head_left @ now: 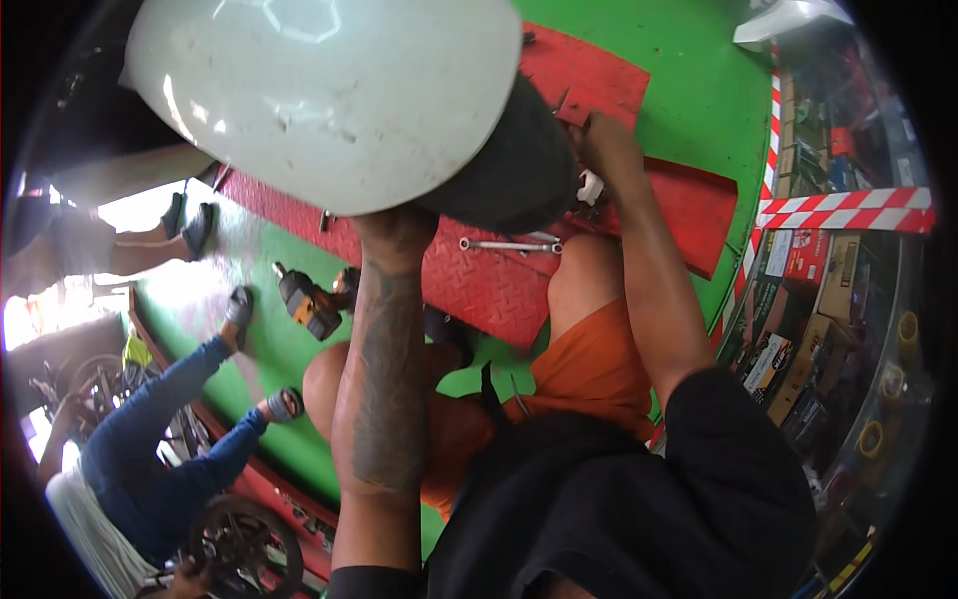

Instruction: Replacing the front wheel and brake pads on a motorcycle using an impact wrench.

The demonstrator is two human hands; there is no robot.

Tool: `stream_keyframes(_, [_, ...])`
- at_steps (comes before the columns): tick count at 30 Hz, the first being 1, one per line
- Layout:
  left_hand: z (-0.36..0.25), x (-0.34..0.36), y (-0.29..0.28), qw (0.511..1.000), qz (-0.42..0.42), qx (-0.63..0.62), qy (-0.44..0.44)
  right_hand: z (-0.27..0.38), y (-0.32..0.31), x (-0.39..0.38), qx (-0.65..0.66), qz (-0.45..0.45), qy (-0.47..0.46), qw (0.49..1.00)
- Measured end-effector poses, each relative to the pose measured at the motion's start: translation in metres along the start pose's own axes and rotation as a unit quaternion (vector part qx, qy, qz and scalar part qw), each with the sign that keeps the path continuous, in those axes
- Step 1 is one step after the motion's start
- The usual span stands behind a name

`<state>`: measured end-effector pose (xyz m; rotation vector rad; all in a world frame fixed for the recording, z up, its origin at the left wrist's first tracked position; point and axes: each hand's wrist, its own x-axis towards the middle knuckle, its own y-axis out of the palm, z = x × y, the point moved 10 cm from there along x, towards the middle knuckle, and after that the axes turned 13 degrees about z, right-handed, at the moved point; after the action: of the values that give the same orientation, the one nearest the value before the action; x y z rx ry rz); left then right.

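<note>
A white curved body panel [319,80] fills the top, with a dark part [514,165] beneath its right side. My left hand [394,235] is closed on the panel's lower edge, its fingers partly hidden. To the right, my right hand [609,150] has curled fingers beside the dark part, above a small white fitting [589,188]; what it grips is unclear. A double-ended wrench [499,245] lies on the red tread-plate platform [479,290] between my arms. A yellow-black power tool [309,299] is left of my left forearm.
My knees are at the platform. At lower left a co-worker in jeans [150,419] sits by wheels [244,549]; another person's legs [150,240] show above. Right are red-white tape [838,208] and a case of boxes [798,349], on the green floor [689,60].
</note>
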<state>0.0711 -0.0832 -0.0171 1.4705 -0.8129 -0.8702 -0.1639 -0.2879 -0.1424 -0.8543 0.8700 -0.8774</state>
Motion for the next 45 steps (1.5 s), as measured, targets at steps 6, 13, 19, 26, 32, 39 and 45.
stream_keyframes(6, [0.025,-0.007,0.064,0.845,0.327,0.422,0.034,0.112,0.157,-0.235,-0.079,0.451,-0.186,0.87])
stream_keyframes(13, [0.003,-0.024,0.08,0.519,0.355,0.728,0.274,0.139,0.354,-0.316,-0.168,0.614,-0.254,0.729])
stream_keyframes(19, [0.005,-0.008,0.072,0.66,0.304,0.666,0.172,0.088,0.48,-0.251,-0.156,0.373,0.089,0.91])
stream_keyframes(26, [0.016,-0.014,0.06,0.849,0.278,0.449,-0.003,0.067,0.5,-0.248,-0.076,0.514,0.047,0.853])
stream_keyframes(32, [0.016,-0.009,0.057,0.838,0.208,0.505,0.019,0.127,0.319,-0.305,-0.005,0.554,-0.188,0.811])
stream_keyframes(39, [0.025,-0.008,0.063,0.84,0.269,0.471,0.011,0.103,0.108,-0.188,-0.123,0.136,-0.257,0.949])
stream_keyframes(45, [0.025,-0.005,0.056,0.834,0.27,0.482,0.022,0.081,0.109,-0.125,-0.236,0.046,-0.226,0.944])
